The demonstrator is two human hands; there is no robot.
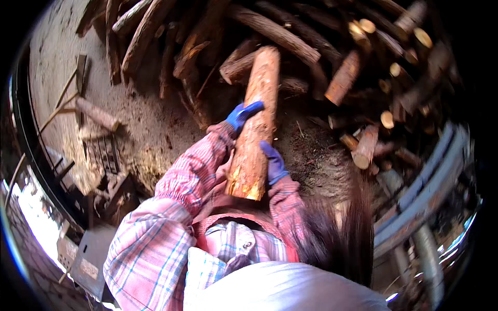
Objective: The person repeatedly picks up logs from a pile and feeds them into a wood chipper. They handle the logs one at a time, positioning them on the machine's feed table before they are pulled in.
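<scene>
A thick reddish-brown log (258, 122) slants across the middle of the view, its near end pale and rough, close in front of my body. On its left side, my left hand (241, 117), in a blue glove, grips it with a digit laid over the bark. Lower down on the right side, my right hand (274, 165), also gloved in blue, presses against the log. The fingers beneath the wood are hidden. Past the log's far end lie other logs (238, 67) on the ground.
A pile of logs (275, 31) spreads across the far side, with cut logs (365, 147) at the right. Curved grey-blue bars (425, 181) stand near the right edge. On the left are a short log (97, 114), a wooden stick frame (79, 83) and a metal box (93, 259).
</scene>
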